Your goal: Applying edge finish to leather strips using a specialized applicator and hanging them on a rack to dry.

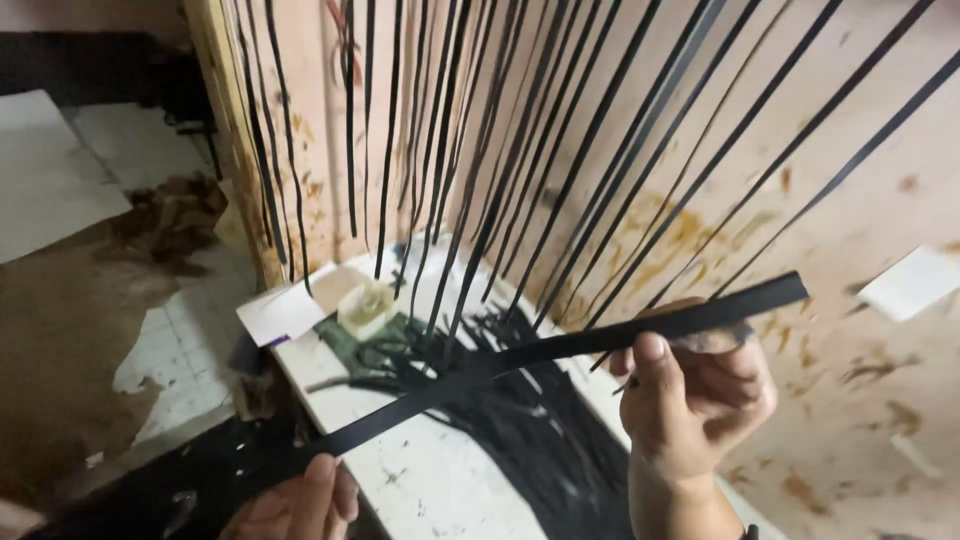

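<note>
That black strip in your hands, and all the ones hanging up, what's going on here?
A person holds one long black strip stretched between both hands. The right hand pinches it near its upper end with thumb on top, and the left hand grips it near the lower end. Behind it, many more black strips hang down a stained wall. Below them a white table carries a dark pile of strips, a small whitish cup and a slip of paper.
</note>
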